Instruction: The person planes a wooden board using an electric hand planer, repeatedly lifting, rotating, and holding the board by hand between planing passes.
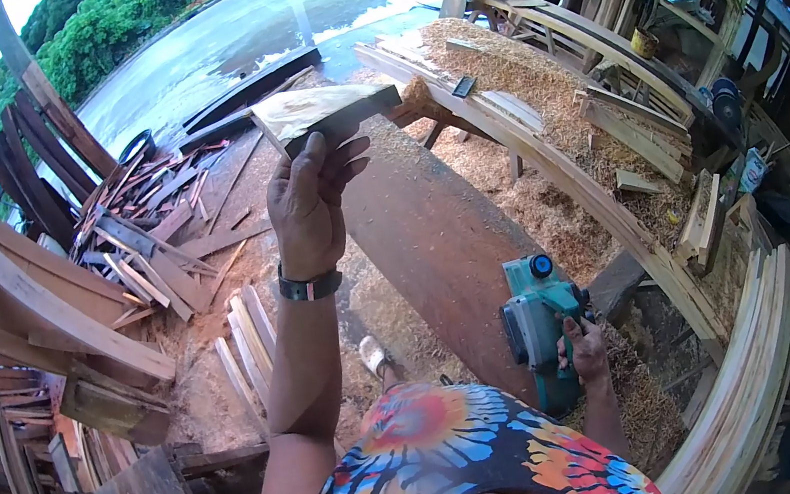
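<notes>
My left hand (312, 198) is raised out in front, its thumb and fingers closed on the near edge of a short wooden board (326, 113). The board's upper face is pale and its near edge dark. Down at the right, my right hand (583, 350) is wrapped round the handle of a teal electric planer (538, 313). The planer is over the right side of a long brown plank (445, 240); I cannot tell whether it touches the plank.
Long pale boards (602, 208) curve along the right side beside a heap of wood shavings (533, 76). Scrap wood (152, 241) lies on the floor at left. Large planks (47, 286) lean at far left. Stacked strips (747, 379) lie at lower right.
</notes>
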Demonstrator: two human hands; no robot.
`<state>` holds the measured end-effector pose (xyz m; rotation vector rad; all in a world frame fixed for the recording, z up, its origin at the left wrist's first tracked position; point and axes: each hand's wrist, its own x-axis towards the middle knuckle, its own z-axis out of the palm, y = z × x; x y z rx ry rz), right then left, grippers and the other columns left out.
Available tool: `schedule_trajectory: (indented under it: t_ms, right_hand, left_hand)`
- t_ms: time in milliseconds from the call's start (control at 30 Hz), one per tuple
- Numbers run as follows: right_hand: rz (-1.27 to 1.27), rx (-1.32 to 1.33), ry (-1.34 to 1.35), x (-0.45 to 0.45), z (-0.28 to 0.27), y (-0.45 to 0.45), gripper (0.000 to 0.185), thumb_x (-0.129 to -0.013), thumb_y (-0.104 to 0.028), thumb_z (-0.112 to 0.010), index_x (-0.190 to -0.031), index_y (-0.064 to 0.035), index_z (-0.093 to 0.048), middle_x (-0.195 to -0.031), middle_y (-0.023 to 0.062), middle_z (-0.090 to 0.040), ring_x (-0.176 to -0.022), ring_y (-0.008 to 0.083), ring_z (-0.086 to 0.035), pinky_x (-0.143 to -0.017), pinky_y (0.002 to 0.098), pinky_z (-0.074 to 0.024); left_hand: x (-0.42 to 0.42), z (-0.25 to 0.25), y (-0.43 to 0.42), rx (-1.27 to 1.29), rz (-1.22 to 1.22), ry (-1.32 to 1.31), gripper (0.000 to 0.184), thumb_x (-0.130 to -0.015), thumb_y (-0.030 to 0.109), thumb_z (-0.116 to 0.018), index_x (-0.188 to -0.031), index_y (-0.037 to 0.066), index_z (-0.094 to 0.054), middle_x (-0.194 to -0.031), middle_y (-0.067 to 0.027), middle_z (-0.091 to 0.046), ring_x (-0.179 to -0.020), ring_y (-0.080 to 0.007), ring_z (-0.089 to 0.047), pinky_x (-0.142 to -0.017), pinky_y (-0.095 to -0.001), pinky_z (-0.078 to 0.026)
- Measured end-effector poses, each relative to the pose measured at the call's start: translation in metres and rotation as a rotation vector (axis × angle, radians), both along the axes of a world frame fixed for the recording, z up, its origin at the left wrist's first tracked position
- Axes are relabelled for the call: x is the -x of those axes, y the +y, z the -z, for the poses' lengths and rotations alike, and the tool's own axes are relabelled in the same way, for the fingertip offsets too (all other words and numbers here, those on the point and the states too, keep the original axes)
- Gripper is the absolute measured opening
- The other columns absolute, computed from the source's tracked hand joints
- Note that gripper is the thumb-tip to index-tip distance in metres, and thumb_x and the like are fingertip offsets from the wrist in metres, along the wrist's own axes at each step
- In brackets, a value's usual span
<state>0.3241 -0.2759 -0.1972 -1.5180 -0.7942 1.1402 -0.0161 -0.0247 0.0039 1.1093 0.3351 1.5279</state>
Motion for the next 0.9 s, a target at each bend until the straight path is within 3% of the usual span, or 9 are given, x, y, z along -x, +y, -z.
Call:
schedule_trajectory:
  t_ms: [233, 333, 433, 733, 833, 900]
  right_hand:
    - [0.003, -0.002, 0.006, -0.001, 0.004, 0.0, 0.062, -0.093, -0.057, -0.065, -0.119, -0.0007, -0.061, -0.06, 0.002, -0.052, -0.045, 0.0114, -0.05, -0.044, 0.0269, -0.0402]
    - [-0.008, -0.005, 0.004, 0.0, 0.001, 0.0, 0.063, -0.093, -0.059, -0.065, -0.118, -0.0016, -0.061, -0.06, 0.0019, -0.052, -0.045, 0.0112, -0.05, -0.044, 0.0267, -0.0401]
    - [-0.009, -0.022, 0.045, 0.003, -0.009, 0.001, 0.052, -0.093, -0.053, -0.067, -0.102, -0.0027, -0.06, -0.062, 0.0025, -0.055, -0.047, 0.0124, -0.053, -0.045, 0.0269, -0.0424]
    - [0.014, -0.005, 0.068, 0.002, -0.005, 0.0, 0.052, -0.093, -0.053, -0.068, -0.099, -0.0027, -0.06, -0.061, 0.0024, -0.055, -0.047, 0.0121, -0.052, -0.045, 0.0266, -0.0422]
    - [0.0, 0.015, 0.018, -0.002, 0.003, 0.0, 0.061, -0.091, -0.059, -0.067, -0.115, -0.0031, -0.062, -0.061, 0.002, -0.054, -0.045, 0.011, -0.05, -0.044, 0.0264, -0.0408]
    - [-0.011, 0.003, 0.023, -0.001, 0.0, -0.001, 0.06, -0.092, -0.058, -0.066, -0.115, -0.0026, -0.062, -0.061, 0.0021, -0.054, -0.045, 0.0112, -0.05, -0.044, 0.0265, -0.0411]
  left_hand:
    - [0.003, 0.0, -0.001, 0.024, -0.012, 0.014, 0.04, -0.105, 0.027, -0.052, -0.135, 0.0, -0.054, -0.121, -0.0212, -0.069, -0.105, -0.0295, -0.07, -0.087, -0.0388, -0.058]
    - [0.002, -0.001, -0.002, 0.047, 0.017, -0.074, 0.026, -0.102, 0.018, -0.058, -0.118, -0.002, -0.061, -0.111, -0.0164, -0.071, -0.1, -0.0294, -0.072, -0.083, -0.0387, -0.06]
    - [0.003, -0.001, -0.003, 0.028, 0.015, -0.071, 0.028, -0.102, 0.02, -0.058, -0.12, -0.003, -0.06, -0.113, -0.0185, -0.071, -0.101, -0.0299, -0.072, -0.083, -0.0384, -0.06]
    - [0.014, 0.001, -0.009, -0.023, 0.023, -0.043, 0.036, -0.104, 0.023, -0.053, -0.128, -0.004, -0.056, -0.117, -0.0225, -0.069, -0.102, -0.0299, -0.072, -0.083, -0.0381, -0.059]
    - [0.02, 0.003, -0.011, 0.003, 0.009, -0.034, 0.036, -0.105, 0.024, -0.052, -0.129, -0.003, -0.056, -0.118, -0.0219, -0.069, -0.103, -0.0302, -0.071, -0.083, -0.0378, -0.059]
    - [0.024, 0.003, -0.012, -0.022, 0.017, -0.027, 0.036, -0.105, 0.024, -0.051, -0.129, -0.002, -0.055, -0.119, -0.0216, -0.069, -0.104, -0.0307, -0.071, -0.083, -0.0379, -0.058]
